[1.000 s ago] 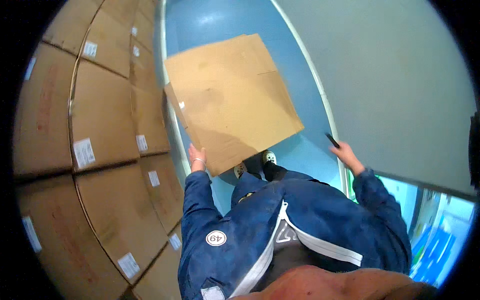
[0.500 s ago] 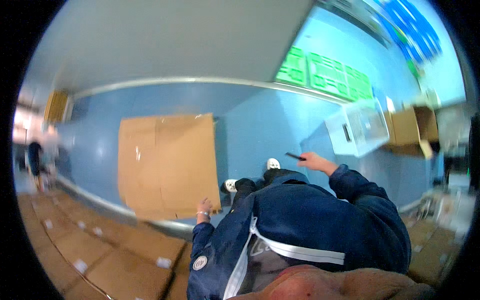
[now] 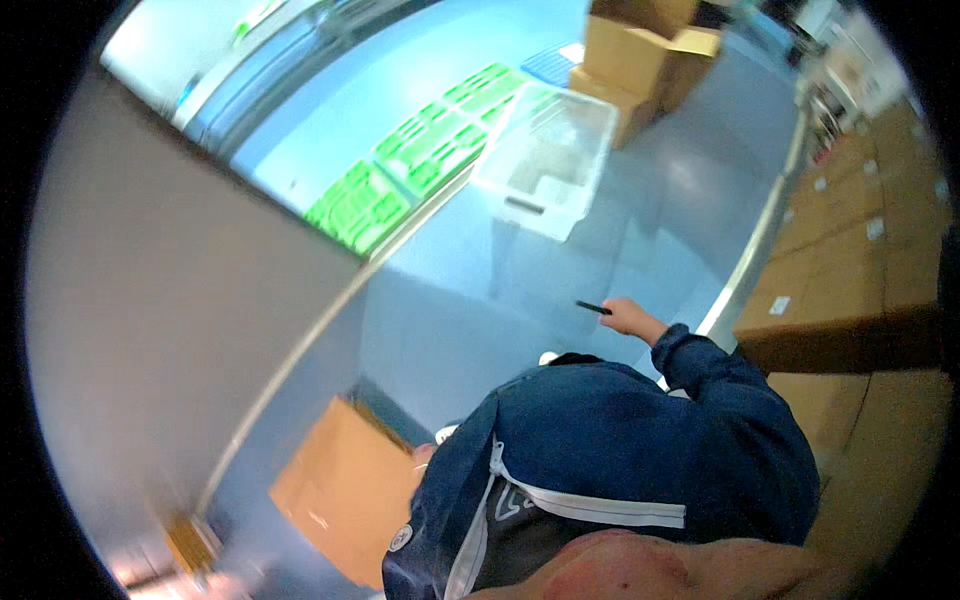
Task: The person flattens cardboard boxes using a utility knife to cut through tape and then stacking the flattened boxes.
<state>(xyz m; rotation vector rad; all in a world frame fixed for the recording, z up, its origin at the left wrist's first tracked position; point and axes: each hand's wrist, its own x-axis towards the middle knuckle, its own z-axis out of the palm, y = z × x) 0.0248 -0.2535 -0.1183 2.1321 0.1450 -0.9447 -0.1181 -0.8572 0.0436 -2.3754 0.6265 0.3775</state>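
My right hand (image 3: pixel 630 318) is held out in front of my dark blue jacket, shut on a thin dark tool (image 3: pixel 593 307) that points left. My left hand (image 3: pixel 424 455) shows only at its tip past the jacket's edge, touching a large flattened cardboard sheet (image 3: pixel 345 485) that stands at the lower left on the blue floor. How it grips the sheet is hidden by my sleeve.
A clear plastic bin (image 3: pixel 545 160) sits on the floor ahead, with green mats (image 3: pixel 420 150) to its left and open cardboard boxes (image 3: pixel 640 50) behind. Stacked cartons (image 3: pixel 860 250) line the right side. A grey wall panel (image 3: pixel 160 320) fills the left.
The view has swung around: the cardboard sheet went from the centre to the lower left, and the bin and stacked cartons came into view ahead and on the right. My right hand still holds the dark tool.
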